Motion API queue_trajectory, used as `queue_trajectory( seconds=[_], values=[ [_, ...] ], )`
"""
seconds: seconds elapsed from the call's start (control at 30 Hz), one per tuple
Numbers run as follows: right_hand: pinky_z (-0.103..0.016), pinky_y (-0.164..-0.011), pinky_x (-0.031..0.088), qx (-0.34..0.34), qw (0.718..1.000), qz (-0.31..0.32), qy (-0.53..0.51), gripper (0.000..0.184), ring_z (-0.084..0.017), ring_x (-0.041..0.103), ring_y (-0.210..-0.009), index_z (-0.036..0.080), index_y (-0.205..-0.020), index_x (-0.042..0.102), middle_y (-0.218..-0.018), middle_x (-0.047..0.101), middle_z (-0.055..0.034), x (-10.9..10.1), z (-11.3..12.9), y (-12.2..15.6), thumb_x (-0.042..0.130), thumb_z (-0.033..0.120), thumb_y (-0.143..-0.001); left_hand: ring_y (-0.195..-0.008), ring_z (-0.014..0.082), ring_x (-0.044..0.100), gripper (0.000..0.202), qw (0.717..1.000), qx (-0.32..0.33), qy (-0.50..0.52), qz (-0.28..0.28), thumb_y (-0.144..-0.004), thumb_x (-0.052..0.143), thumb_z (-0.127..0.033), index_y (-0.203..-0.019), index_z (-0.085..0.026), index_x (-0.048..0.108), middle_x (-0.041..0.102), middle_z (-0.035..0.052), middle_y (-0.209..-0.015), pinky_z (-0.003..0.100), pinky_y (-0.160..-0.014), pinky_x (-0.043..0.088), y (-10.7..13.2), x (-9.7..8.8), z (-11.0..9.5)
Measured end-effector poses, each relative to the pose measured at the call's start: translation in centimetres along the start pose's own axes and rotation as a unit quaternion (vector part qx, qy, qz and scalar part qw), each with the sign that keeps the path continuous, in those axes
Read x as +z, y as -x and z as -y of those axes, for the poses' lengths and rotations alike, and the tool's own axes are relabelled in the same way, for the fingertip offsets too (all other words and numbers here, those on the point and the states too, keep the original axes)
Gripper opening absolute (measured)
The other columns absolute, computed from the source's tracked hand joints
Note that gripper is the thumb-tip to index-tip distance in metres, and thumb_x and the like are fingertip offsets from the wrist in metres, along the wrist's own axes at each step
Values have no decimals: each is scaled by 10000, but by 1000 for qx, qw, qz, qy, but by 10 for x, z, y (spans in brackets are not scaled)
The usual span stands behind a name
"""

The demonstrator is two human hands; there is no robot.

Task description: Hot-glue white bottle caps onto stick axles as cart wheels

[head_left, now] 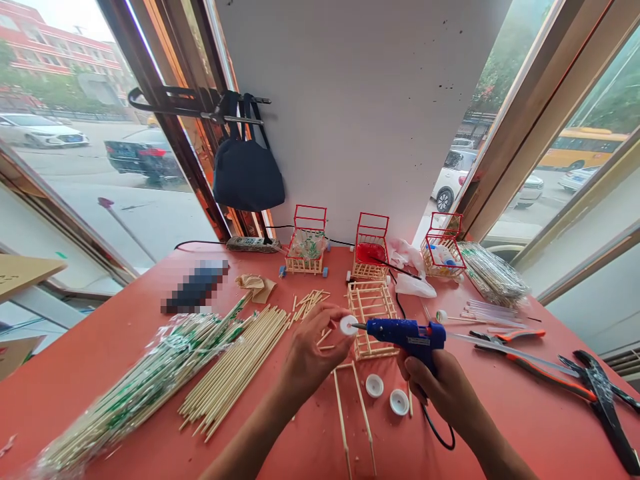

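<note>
Between the fingertips of my left hand is a small white plastic cap, its hollow side turned to the right. My right hand is wrapped round the handle of a blue hot glue gun. The gun's nozzle tip is at the cap, and a clear glue stick juts from its back. Two more white caps, one left of the other, lie below the gun. Behind the hands stands a frame of wooden sticks; a flat stick frame lies in front.
Bagged skewers and loose sticks lie at left. Three small stick carts, at left, middle and right, stand at the back. Pliers and a black clamp lie at right. The gun's cord loops below my right hand.
</note>
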State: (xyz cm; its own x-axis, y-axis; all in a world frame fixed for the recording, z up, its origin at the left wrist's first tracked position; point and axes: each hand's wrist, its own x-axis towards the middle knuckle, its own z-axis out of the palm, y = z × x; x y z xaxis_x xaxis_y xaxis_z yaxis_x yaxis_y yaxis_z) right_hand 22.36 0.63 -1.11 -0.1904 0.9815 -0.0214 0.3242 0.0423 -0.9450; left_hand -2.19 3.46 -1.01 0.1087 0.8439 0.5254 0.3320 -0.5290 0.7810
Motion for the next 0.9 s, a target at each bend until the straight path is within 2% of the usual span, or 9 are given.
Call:
queue_trajectory(
  seconds=[0.33,0.43,0.6,0.7,0.9],
  values=[
    [-253,-456,318,31,999,26,22,430,-116,404,-442,204,-675,533,-518,426,48,0,21,2,599,594,-843,-980,215,623,177,1000,12,-21,-19,-861,689,-152,-1026,-212,667,660,57,-1044,322,-863,496,-1,-3,-3],
    [-252,-454,316,28,999,17,26,435,-113,397,-440,204,-665,531,-510,427,48,0,17,1,595,594,-847,-986,215,617,165,1000,13,-19,-10,-869,694,-158,-1022,-208,659,652,58,-1042,319,-855,492,-1,-3,-4],
    [-242,-426,291,17,1000,9,2,511,-105,380,-429,206,-706,527,-547,412,53,-1,4,-1,542,688,-872,-1012,216,609,180,999,16,-31,0,-876,706,-154,-1038,-213,652,645,54,-1059,325,-885,476,0,-4,-4],
    [-239,-429,288,18,1000,14,10,522,-101,368,-430,210,-685,508,-533,398,59,-1,9,-1,553,700,-857,-997,220,617,155,999,9,-36,-6,-880,729,-186,-1014,-211,654,650,57,-1052,330,-877,479,0,-4,-2],
    [-245,-439,303,36,999,7,26,448,-107,377,-428,222,-663,491,-506,403,59,-1,24,0,587,628,-825,-1009,252,641,184,998,12,-47,-28,-877,784,-305,-984,-212,666,679,65,-1027,366,-899,490,0,-4,1]
  ],
)
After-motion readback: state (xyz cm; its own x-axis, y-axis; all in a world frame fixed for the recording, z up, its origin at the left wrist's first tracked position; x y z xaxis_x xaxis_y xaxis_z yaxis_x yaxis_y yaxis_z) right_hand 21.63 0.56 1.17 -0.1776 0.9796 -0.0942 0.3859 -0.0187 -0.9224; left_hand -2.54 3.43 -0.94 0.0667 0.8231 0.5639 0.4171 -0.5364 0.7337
